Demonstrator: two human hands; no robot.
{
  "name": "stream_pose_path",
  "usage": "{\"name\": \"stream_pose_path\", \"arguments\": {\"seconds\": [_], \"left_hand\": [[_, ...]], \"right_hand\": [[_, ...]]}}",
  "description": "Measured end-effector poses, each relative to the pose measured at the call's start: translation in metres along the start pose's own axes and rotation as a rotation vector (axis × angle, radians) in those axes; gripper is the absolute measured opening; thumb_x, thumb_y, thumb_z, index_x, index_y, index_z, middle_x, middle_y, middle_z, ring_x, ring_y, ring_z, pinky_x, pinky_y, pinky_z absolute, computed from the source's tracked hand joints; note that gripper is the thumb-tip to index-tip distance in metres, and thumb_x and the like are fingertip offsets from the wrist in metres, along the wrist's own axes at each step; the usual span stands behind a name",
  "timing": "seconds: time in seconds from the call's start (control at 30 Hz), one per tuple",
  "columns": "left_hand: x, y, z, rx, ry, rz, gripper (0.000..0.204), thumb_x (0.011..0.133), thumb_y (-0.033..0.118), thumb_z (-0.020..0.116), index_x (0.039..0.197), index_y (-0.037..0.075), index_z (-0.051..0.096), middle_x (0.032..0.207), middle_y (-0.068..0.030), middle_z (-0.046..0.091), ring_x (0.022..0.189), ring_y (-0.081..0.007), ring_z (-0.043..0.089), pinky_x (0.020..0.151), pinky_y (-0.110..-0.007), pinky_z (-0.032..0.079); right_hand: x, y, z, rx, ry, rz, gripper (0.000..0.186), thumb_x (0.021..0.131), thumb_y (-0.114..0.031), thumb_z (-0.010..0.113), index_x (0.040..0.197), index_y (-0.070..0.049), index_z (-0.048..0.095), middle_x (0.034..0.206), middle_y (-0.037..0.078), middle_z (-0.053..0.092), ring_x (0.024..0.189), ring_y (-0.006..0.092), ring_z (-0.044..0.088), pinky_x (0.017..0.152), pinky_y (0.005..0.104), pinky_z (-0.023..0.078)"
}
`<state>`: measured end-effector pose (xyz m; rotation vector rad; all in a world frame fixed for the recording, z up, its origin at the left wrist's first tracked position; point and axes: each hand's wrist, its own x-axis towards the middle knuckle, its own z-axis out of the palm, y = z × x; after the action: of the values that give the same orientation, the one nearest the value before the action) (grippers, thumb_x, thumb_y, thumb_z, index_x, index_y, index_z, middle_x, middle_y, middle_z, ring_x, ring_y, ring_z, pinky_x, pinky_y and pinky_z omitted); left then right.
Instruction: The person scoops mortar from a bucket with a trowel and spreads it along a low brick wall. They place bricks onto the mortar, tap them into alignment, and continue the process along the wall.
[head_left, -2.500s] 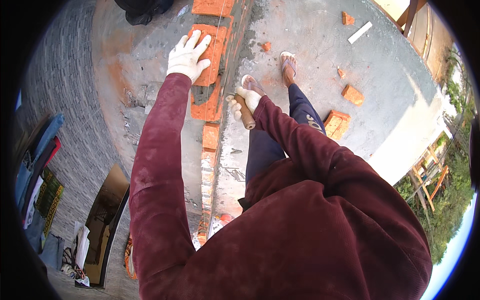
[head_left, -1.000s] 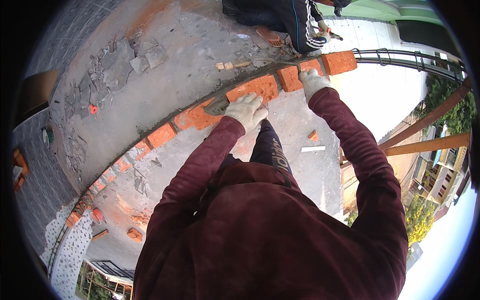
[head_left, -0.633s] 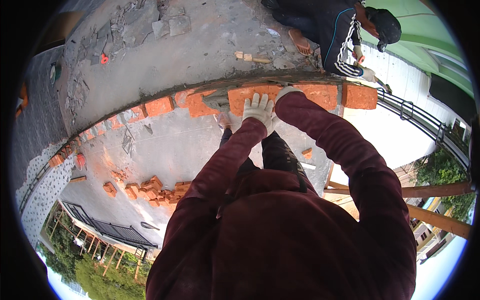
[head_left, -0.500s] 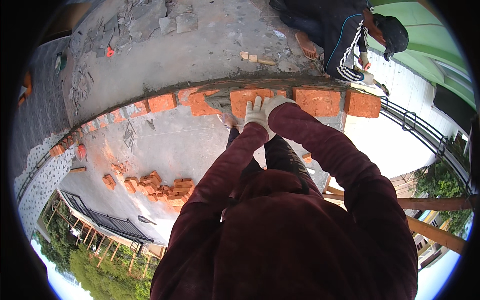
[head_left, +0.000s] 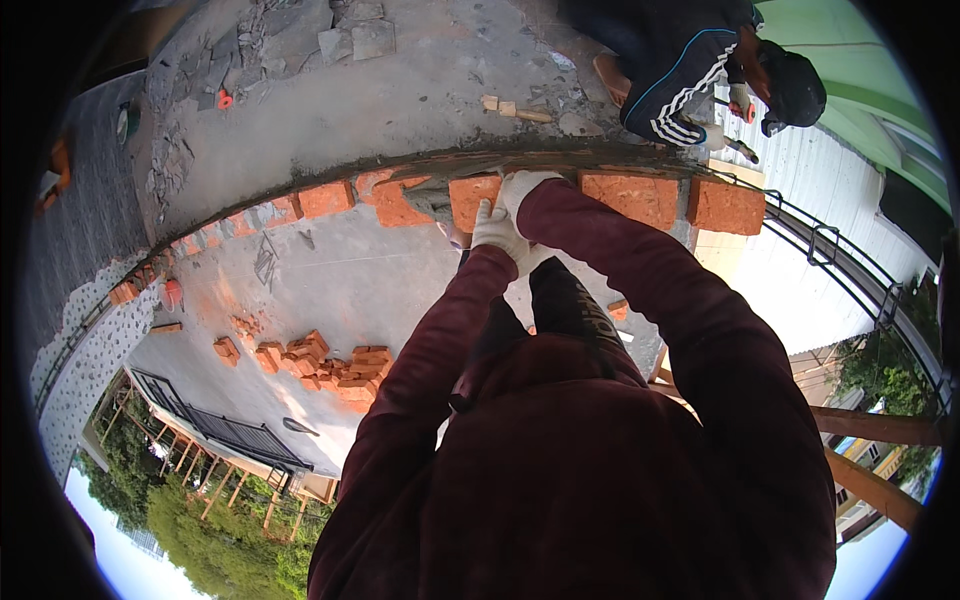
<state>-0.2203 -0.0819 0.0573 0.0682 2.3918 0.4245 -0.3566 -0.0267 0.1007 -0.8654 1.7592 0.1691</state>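
Observation:
Both my hands wear pale work gloves and meet at an orange brick (head_left: 473, 203) in a curved course of bricks. My right hand (head_left: 522, 192) is closed over the brick's right end, its fingertips partly hidden. Just below it, my left hand (head_left: 497, 234) lays outstretched fingers against the brick's near side, its heel close to my right wrist. Grey wet mortar (head_left: 431, 198) fills the space left of this brick. A further brick (head_left: 402, 203) lies beyond that mortar, and a wide brick (head_left: 628, 198) sits right of my sleeve.
A co-worker (head_left: 690, 85) in a dark striped jacket crouches at the far right, holding a tool. A brick pile (head_left: 340, 370) lies on the floor at left. A string (head_left: 350, 258) runs along the course. Black metal railing (head_left: 825, 255) continues at right.
The brick under my hands has shifted slightly left toward the mortar. My right hand has moved left onto its end, and my left hand has slid lower. The co-worker leans slightly differently.

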Motion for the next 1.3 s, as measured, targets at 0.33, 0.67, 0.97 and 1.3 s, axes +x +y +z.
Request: {"name": "stream_pose_path", "arguments": {"seconds": [0.33, 0.67, 0.97, 1.3], "left_hand": [[-0.002, 0.011, -0.022, 0.078, -0.154, -0.022, 0.090, 0.096, 0.074, 0.038, 0.159, 0.011, 0.040, 0.170, -0.0140, 0.027, 0.158, -0.0383, 0.020, 0.126, -0.057, 0.013], [-0.027, -0.001, -0.054, -0.101, 0.058, 0.008, 0.085, 0.098, 0.066, 0.045, 0.158, 0.006, 0.040, 0.168, -0.0200, 0.029, 0.157, -0.0404, 0.021, 0.127, -0.050, 0.016], [-0.130, -0.063, -0.051, -0.703, 0.301, -0.065, 0.060, 0.102, 0.042, 0.059, 0.146, 0.001, 0.056, 0.148, -0.0244, 0.056, 0.142, -0.0363, 0.049, 0.119, -0.043, 0.036], [-0.163, -0.052, -0.020, -0.345, -0.103, 0.170, 0.066, 0.101, 0.050, 0.056, 0.143, 0.000, 0.058, 0.146, -0.0234, 0.058, 0.139, -0.0366, 0.052, 0.117, -0.042, 0.039]], "right_hand": [[-0.160, 0.076, 0.071, 0.173, 0.416, 0.079, 0.046, 0.079, -0.007, 0.067, 0.121, 0.003, 0.052, 0.100, 0.021, 0.068, 0.091, 0.0385, 0.071, 0.071, 0.0445, 0.058], [-0.260, 0.129, 0.165, 0.626, 0.876, 0.289, 0.043, 0.083, -0.006, 0.060, 0.125, -0.003, 0.053, 0.105, 0.026, 0.065, 0.094, 0.0463, 0.067, 0.081, 0.0495, 0.057], [-0.263, 0.115, 0.315, 1.197, 1.154, 0.726, 0.034, 0.076, -0.002, 0.067, 0.107, -0.004, 0.054, 0.082, 0.012, 0.061, 0.065, 0.0269, 0.063, 0.066, 0.0446, 0.058], [-0.227, 0.065, 0.344, 2.701, 0.782, 0.353, 0.014, 0.097, -0.023, 0.062, 0.099, -0.011, 0.056, 0.073, 0.002, 0.056, 0.052, 0.0173, 0.056, 0.046, 0.0361, 0.049]]}}
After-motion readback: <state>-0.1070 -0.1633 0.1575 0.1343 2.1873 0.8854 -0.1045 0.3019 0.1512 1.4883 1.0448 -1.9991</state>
